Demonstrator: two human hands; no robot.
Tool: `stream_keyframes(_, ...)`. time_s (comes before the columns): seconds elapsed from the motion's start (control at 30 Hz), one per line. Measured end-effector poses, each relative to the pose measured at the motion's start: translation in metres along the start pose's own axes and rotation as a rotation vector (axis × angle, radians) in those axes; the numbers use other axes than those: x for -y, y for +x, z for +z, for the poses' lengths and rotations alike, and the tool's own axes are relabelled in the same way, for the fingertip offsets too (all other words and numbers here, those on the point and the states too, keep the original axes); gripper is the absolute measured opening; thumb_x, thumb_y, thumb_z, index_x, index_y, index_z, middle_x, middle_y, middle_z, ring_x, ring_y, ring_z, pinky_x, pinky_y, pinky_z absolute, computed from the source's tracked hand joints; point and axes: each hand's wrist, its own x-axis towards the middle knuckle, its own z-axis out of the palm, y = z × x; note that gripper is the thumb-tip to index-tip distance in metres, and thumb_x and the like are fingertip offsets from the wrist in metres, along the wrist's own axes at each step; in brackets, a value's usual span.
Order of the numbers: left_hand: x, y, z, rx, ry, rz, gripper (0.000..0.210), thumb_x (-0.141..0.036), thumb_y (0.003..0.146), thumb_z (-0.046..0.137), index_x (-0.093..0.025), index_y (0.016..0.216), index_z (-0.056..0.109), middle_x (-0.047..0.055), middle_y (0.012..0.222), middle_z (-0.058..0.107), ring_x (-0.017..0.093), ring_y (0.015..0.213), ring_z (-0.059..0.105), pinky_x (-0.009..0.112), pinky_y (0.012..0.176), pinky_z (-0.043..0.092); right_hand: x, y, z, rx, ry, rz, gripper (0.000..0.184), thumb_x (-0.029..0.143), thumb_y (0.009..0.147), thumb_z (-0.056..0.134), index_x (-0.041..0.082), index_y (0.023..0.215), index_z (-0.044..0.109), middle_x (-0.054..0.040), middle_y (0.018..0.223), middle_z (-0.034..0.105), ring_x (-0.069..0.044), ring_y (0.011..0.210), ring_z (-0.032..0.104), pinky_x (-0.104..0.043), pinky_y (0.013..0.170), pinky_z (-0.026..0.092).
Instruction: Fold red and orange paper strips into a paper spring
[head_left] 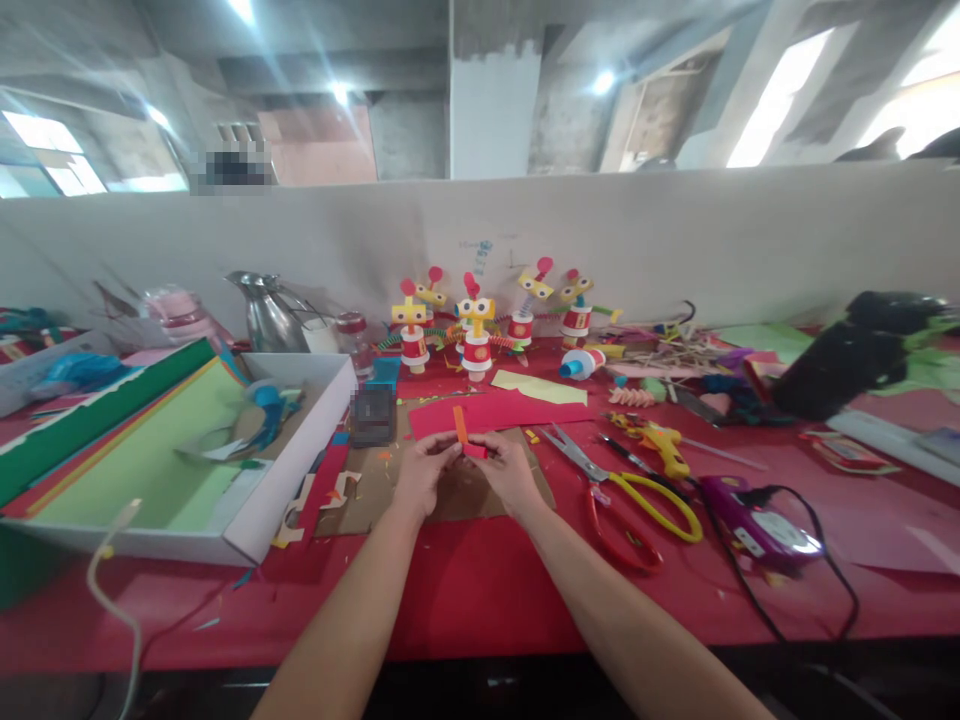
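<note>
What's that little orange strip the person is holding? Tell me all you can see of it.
The orange strip looks like a narrow piece of cut paper or thin card, standing nearly upright with a slight tilt. Its lower end is pinched where the left hand and right hand meet, beside a small red piece also held there. It is raised above the brown cardboard on the red table. Finer detail is too small to tell.

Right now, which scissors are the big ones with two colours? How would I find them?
Start at the red table and find the person's right hand. Just to its right lie the scissors, flat, blades pointing toward the back wall. They have one yellow handle loop and one red, unlike the purple glue gun beside them.
</note>
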Motion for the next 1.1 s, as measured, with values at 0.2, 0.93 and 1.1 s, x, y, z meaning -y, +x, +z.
stream_keyframes(0.2,0.005,0.005,-0.004,-0.070,0.001,0.012,0.040,-0.025,0.042,0.084,-0.014,0.079,0.070,0.004,0.070,0.068,0.011,0.055,0.057,0.027,0.059,0.045,0.006,-0.001,0.005,0.016,-0.003,0.012,0.018,0.026,0.069,0.061,0.023,0.084,0.071,-0.0016,0.072,0.067,-0.018,0.068,0.059,-0.031,0.068,0.048)
stream_keyframes(0.93,-0.002,-0.002,0.001,0.034,0.035,-0.087,0.032,-0.030,0.043,0.084,-0.012,0.061,0.065,0.001,0.056,0.061,0.010,0.054,0.055,0.021,0.056,0.040,0.006,-0.001,0.003,-0.102,0.019,0.111,0.021,0.036,0.066,0.066,0.016,0.074,0.067,-0.0032,0.069,0.068,-0.017,0.061,0.060,-0.027,0.058,0.047)
stream_keyframes(1.1,0.000,0.000,-0.001,0.040,0.038,-0.082,0.035,-0.030,0.041,0.085,-0.012,0.063,0.064,0.000,0.057,0.060,0.009,0.053,0.052,0.021,0.055,0.038,0.007,-0.002,0.003,-0.082,-0.030,0.080,0.023,0.039,0.066,0.066,0.017,0.069,0.064,-0.0026,0.062,0.065,-0.016,0.056,0.057,-0.026,0.054,0.045)
